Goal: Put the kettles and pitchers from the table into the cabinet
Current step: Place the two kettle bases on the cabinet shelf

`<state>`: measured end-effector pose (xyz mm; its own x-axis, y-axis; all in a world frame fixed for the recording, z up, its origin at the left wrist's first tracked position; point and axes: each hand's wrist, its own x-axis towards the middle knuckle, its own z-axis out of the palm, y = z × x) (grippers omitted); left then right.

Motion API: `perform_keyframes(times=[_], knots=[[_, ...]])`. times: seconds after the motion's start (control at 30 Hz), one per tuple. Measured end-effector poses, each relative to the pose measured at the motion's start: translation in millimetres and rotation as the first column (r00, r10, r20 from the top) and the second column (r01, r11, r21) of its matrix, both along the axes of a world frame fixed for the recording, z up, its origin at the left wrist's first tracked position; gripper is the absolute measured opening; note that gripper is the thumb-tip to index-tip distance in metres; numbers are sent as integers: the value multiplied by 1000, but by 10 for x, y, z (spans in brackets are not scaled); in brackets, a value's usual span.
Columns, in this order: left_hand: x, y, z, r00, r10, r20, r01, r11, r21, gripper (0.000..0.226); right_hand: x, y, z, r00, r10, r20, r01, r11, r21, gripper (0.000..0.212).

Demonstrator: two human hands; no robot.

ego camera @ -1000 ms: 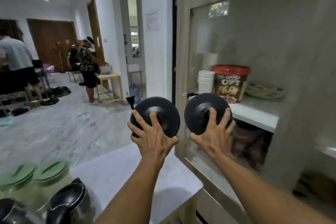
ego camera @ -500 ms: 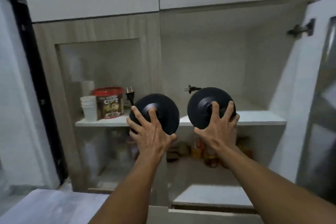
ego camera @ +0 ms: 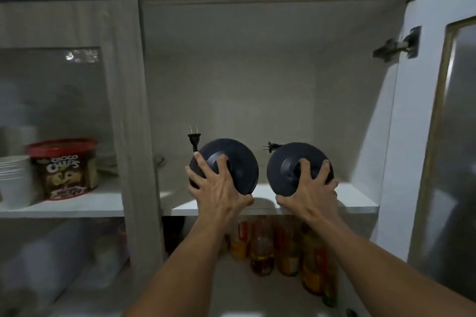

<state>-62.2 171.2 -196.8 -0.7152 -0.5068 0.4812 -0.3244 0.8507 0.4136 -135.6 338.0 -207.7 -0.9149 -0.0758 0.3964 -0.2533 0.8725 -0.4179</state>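
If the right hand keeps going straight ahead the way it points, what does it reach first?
Probably nothing soon: the right hand holds its black kettle base above the bare white shelf, and beyond is only the cabinet's back wall. Depth is unclear.

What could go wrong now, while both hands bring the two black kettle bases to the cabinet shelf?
The left base is held tilted at the shelf edge, so it may tip or slide off if released early. The plugs stick out loose and could catch. The bottles below might be hit if a base drops.
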Motion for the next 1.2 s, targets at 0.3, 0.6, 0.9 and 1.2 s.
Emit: perform_keyframes(times=[0.3, 0.6, 0.9, 1.2], knots=[[-1216, -347, -113, 959, 10, 283, -56, 986, 157, 110, -1251, -425, -123, 963, 41, 265, -62, 995, 73, 104], [-2127, -891, -199, 804, -80, 589, -48, 979, 198, 140, -2053, -738, -20, 865, 35, 501, -169, 960, 225, 125], [-2275, -993, -209, 750, -95, 654, -39, 982, 187, 141, -2182, -837, 83, 831, 4, 556, -213, 926, 312, 129], [-1460, -405, -31, 955, 139, 261, -139, 990, -17, 75, -1517, -628, 148, 951, 204, 232, -240, 961, 139, 77]])
